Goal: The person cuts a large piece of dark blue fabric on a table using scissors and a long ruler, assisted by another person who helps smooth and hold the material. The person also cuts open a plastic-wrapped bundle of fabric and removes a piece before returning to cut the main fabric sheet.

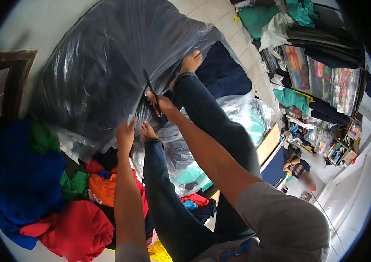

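A large clear plastic bag (93,70), filled with dark cloth, bulges in front of me. My left hand (126,134) pinches a gathered fold of its plastic, which is pulled taut in creases. In my right hand (161,105) is a pair of black scissors (147,79), fingers wrapped round the handles. The blades point up and away, against the plastic, just right of and beyond my left hand. Whether they are cutting into it cannot be told. My bare feet are on either side of my right hand, and a navy cloth stack (222,70) lies beyond the right foot.
Heaped fabric in blue (26,179), red (78,229) and orange (102,189) lies at the left. Clear bags with teal contents (189,177) lie around my legs. Loaded shelves (320,83) line the right side. Another person (296,166) is farther off at right.
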Demonstrator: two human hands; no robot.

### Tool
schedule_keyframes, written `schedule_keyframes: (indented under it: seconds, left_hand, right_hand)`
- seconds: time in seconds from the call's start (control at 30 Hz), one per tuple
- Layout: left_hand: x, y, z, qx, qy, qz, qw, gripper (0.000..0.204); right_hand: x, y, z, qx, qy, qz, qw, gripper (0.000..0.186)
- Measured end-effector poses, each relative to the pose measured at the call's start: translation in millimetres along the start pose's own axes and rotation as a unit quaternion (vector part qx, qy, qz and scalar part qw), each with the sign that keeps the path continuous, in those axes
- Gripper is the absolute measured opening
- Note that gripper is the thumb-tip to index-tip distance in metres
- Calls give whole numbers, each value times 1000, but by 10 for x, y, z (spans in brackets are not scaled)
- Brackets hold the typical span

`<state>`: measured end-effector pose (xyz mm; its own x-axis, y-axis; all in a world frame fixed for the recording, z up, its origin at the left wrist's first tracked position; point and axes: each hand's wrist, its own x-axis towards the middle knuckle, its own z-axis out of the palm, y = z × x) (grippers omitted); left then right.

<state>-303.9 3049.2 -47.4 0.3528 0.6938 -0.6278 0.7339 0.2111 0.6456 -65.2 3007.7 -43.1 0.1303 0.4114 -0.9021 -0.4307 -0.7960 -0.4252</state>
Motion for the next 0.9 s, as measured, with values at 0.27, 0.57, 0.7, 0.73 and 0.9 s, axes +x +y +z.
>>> schedule_keyframes:
  seconds: [0.27, 0.57, 0.7, 0.73, 0.9]
  left_hand:
    - [25, 166, -489, -16, 64, -68, 995, 41]
    - [743, -460, -855, 226, 355, -105, 901, 54]
    - [1871, 307, -583, 159, 265, 25, 951, 74]
    - [2159, 587, -445, 152, 243, 76, 955, 77]
    - [3482, 1402, 77, 185, 251, 173, 934, 96]
  right_hand:
    - [859, -915, -163, 32, 10, -38, 999, 72]
    - [2213, -2522, -554, 24, -21, -64, 997, 76]
    - [2757, -2961, -764, 16, -42, -100, 994, 80]
    - [2800, -3083, -769, 18, -36, -100, 994, 81]
    - [2939, -3299, -783, 18, -35, -117, 992, 81]
